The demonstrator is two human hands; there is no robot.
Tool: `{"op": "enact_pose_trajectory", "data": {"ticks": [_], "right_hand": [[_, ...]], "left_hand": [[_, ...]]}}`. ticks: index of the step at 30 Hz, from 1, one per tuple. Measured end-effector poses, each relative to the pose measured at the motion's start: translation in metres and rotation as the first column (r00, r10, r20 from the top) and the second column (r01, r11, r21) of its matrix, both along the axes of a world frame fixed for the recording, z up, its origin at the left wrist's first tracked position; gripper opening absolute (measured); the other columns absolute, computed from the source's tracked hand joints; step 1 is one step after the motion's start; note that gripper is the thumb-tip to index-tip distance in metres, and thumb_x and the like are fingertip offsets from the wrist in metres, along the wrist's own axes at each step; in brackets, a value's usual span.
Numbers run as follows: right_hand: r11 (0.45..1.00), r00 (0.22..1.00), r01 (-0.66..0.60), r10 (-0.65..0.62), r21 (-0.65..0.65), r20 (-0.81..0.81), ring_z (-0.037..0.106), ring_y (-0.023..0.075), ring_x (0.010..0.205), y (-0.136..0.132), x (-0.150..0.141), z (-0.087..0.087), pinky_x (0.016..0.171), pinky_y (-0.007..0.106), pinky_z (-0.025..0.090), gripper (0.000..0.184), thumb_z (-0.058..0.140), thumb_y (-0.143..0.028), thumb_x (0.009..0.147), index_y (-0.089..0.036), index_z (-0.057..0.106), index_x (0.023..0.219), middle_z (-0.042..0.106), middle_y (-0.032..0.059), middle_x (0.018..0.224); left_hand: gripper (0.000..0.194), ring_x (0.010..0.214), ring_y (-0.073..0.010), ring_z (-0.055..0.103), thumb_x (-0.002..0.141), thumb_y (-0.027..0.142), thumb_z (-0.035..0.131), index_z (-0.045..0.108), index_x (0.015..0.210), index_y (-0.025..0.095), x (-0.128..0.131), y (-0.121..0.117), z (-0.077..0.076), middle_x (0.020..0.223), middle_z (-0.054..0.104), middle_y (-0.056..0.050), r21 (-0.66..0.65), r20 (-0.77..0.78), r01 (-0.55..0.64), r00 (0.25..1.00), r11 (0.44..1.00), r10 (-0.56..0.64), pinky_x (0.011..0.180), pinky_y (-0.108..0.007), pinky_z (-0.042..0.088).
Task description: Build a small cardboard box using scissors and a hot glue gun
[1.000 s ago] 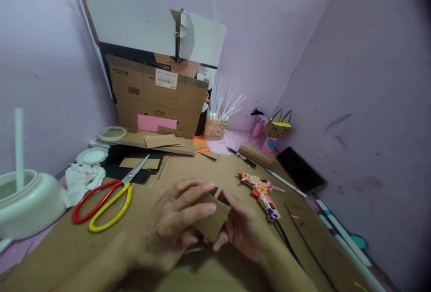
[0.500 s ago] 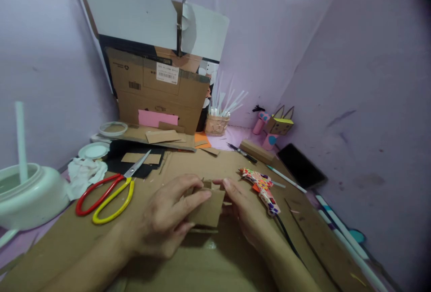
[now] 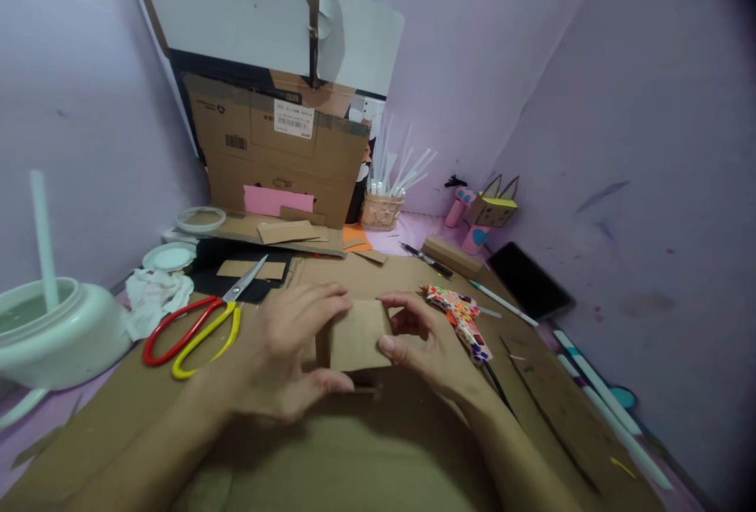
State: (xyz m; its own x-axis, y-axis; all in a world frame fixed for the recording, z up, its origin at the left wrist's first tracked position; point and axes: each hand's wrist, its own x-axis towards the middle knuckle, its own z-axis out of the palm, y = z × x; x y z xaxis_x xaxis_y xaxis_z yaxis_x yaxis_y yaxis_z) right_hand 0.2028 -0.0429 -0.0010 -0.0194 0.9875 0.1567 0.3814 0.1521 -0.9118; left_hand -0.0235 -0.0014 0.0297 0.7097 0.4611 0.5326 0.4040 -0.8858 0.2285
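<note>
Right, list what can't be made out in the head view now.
In the head view:
Cardboard piece: underside, hidden by its own upper face.
Cord: far end, hidden behind the right forearm.
Label: print, too small and blurred.
White pot: left side, cut off by the picture's edge.

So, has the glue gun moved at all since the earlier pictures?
No. Judged against the black flat device, the glue gun lies in the same spot, turned the same way; the whole view has only shifted slightly.
</note>
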Motion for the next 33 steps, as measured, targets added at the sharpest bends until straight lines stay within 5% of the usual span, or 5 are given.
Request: {"op": "enact_pose_trajectory", "data": {"ticks": [5, 11, 18, 23, 33], "right_hand": [[0.977, 0.998, 0.030, -0.015, -0.212, 0.068, 0.060, 0.0171, 0.060, 0.003, -0.002, -0.006, 0.054, 0.028, 0.046, 0.041, 0.067, -0.039, 0.070, -0.015, 0.062, 0.103, 0.067, 0.0043, 0.075], [0.992, 0.966, 0.049, -0.019, -0.113, 0.259, 0.062, 0.0208, 0.071, -0.001, -0.006, -0.003, 0.061, 0.030, 0.046, 0.028, 0.068, -0.034, 0.068, -0.018, 0.071, 0.091, 0.071, 0.0044, 0.079], [0.983, 0.978, 0.033, 0.006, -0.181, 0.210, 0.058, 0.0170, 0.066, -0.004, -0.007, -0.005, 0.060, 0.029, 0.045, 0.035, 0.065, -0.031, 0.071, -0.017, 0.065, 0.103, 0.068, 0.0050, 0.082], [0.935, 0.994, -0.107, 0.109, -0.337, -0.012, 0.059, 0.0168, 0.074, -0.005, 0.001, -0.005, 0.066, 0.032, 0.049, 0.077, 0.076, -0.025, 0.056, -0.015, 0.047, 0.127, 0.056, 0.0132, 0.116], [0.872, 0.966, -0.216, 0.255, -0.439, 0.032, 0.056, 0.0161, 0.069, -0.009, 0.002, -0.005, 0.066, 0.031, 0.047, 0.130, 0.084, -0.021, 0.045, -0.017, 0.004, 0.146, 0.056, 0.0064, 0.097]], "left_hand": [[0.032, 0.094, -0.0248, 0.058, 0.067, 0.034, 0.069, 0.054, 0.090, 0.018, 0.010, 0.003, -0.004, 0.102, 0.062, -0.009, -0.324, -0.101, -0.077, 0.994, 0.943, 0.046, 0.078, -0.035, 0.046], [0.034, 0.094, -0.0227, 0.057, 0.067, 0.029, 0.068, 0.056, 0.097, 0.019, 0.007, 0.005, -0.005, 0.107, 0.060, -0.006, -0.523, -0.204, -0.118, 0.979, 0.844, 0.010, 0.080, -0.033, 0.047], [0.090, 0.133, -0.0300, 0.031, 0.061, 0.023, 0.072, 0.029, 0.140, 0.025, -0.011, 0.012, -0.007, 0.148, 0.029, -0.013, -0.591, -0.273, -0.096, 0.958, 0.801, -0.086, 0.105, -0.042, 0.033], [0.107, 0.129, -0.0319, 0.037, 0.057, 0.022, 0.071, 0.011, 0.145, 0.018, -0.009, 0.009, -0.021, 0.147, 0.030, -0.016, -0.609, -0.307, -0.231, 0.951, 0.758, 0.043, 0.100, -0.039, 0.039], [0.116, 0.114, -0.0285, 0.054, 0.056, 0.018, 0.071, -0.005, 0.145, 0.019, -0.001, 0.002, -0.029, 0.140, 0.040, -0.017, -0.733, -0.212, -0.163, 0.977, 0.660, 0.007, 0.087, -0.034, 0.049]]}}
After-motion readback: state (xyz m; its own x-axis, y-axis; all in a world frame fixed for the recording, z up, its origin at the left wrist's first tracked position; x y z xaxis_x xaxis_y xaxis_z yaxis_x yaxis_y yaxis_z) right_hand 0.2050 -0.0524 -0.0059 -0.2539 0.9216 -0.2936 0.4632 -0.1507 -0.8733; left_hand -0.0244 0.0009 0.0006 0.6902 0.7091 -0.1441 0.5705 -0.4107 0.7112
